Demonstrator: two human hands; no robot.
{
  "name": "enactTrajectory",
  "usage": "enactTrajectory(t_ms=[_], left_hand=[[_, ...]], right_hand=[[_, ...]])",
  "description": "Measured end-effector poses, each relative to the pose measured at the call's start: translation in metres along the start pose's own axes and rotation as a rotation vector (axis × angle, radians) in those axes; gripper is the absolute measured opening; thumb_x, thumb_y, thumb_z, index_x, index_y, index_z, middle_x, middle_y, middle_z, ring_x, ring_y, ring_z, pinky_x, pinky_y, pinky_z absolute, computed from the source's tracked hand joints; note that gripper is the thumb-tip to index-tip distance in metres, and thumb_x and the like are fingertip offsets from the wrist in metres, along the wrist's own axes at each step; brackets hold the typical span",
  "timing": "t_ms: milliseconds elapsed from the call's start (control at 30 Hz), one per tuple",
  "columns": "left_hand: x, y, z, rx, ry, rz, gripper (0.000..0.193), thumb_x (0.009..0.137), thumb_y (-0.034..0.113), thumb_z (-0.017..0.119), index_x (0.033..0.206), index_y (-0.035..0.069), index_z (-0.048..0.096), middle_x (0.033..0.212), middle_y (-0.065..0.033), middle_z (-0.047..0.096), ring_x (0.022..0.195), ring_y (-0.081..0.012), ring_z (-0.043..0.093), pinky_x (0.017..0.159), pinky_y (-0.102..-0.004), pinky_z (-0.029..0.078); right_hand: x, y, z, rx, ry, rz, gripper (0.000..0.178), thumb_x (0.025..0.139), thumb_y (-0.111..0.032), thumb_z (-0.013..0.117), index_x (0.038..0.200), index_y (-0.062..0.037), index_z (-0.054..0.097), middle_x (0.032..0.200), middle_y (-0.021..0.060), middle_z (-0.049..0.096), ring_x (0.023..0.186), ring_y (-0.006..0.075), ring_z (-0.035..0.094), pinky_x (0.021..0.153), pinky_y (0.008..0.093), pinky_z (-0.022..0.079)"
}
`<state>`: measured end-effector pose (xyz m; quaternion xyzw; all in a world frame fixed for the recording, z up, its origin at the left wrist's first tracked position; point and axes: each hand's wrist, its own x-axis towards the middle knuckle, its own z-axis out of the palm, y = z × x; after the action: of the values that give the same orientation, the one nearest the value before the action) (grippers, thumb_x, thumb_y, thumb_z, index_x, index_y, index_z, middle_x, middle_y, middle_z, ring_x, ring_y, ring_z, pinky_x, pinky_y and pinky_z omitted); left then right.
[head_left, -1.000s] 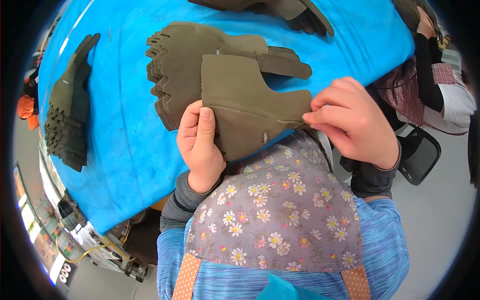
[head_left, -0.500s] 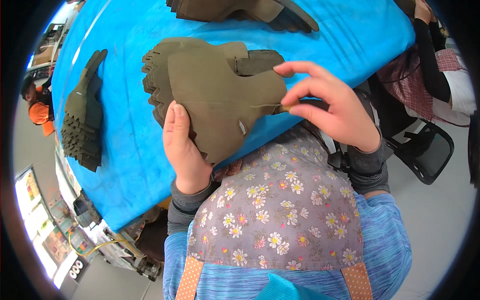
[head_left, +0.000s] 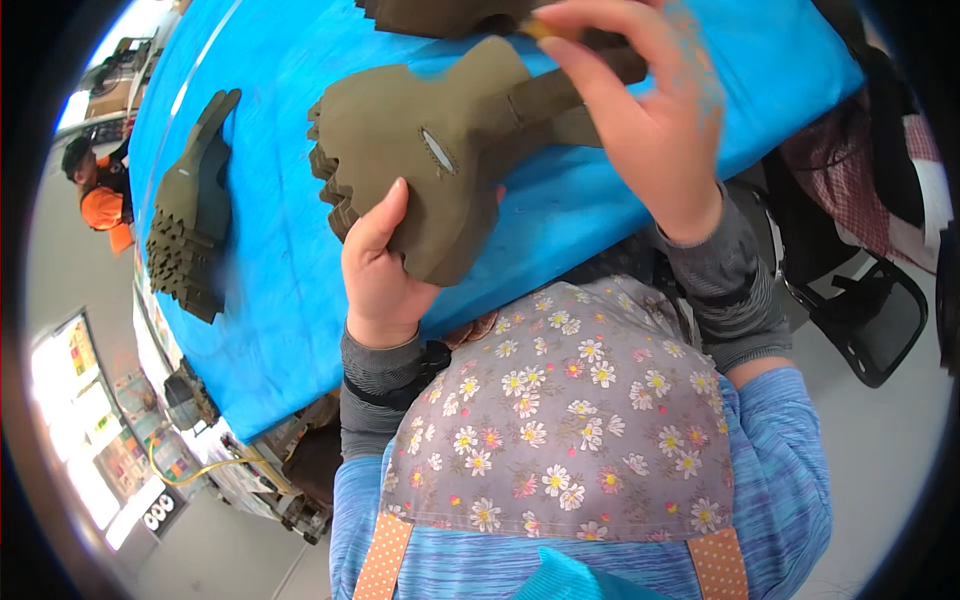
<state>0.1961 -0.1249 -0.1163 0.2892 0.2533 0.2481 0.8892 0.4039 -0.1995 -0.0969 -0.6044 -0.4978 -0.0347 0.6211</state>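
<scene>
My left hand point(head_left: 382, 272) grips the near edge of a stack of olive-brown cut pieces point(head_left: 390, 130), its thumb lying on top. The pieces have jagged left edges, and a stitched slit shows pale in the top one. Above the stack's right end, my right hand point(head_left: 660, 125) is closed in a pinch on a small yellowish thing point(head_left: 537, 28), whose kind I cannot make out. Narrow strip-like ends of the pieces run to the right beneath this hand and are partly hidden by it.
A blue-covered table point(head_left: 280, 270) carries a second stack of olive pieces point(head_left: 190, 220) at the left and another stack point(head_left: 430, 15) at the far edge. A black chair point(head_left: 870, 320) stands to the right near another person. Someone in orange point(head_left: 100, 205) is at the far left.
My right hand has lifted from the near right edge of the top piece and moved away from me. The stack has turned, and its top piece now lies differently, slit nearer the middle.
</scene>
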Motion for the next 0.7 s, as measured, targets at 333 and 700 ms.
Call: enactTrajectory(t_ms=[333, 700], left_hand=[[0.01, 0.007, 0.016, -0.446, -0.319, 0.084, 0.049, 0.101, 0.03, 0.035, 0.137, -0.003, 0.041, 0.138, -0.0196, 0.049, 0.125, -0.0339, 0.05, 0.107, -0.0485, 0.037], [0.018, 0.006, 0.014, -0.483, -0.37, 0.138, 0.045, 0.101, 0.027, 0.035, 0.133, -0.002, 0.047, 0.132, -0.0188, 0.055, 0.123, -0.0317, 0.052, 0.107, -0.0462, 0.038]], right_hand=[[-0.004, -0.015, 0.017, -0.127, 0.059, -0.337, 0.03, 0.067, 0.004, 0.078, 0.094, -0.0048, 0.07, 0.089, 0.0072, 0.065, 0.079, 0.0232, 0.059, 0.068, 0.0307, 0.047], [-0.004, -0.035, 0.013, 0.031, -0.14, -0.238, 0.025, 0.07, 0.005, 0.075, 0.092, -0.0032, 0.071, 0.089, 0.0091, 0.066, 0.078, 0.0215, 0.059, 0.065, 0.0292, 0.045]])
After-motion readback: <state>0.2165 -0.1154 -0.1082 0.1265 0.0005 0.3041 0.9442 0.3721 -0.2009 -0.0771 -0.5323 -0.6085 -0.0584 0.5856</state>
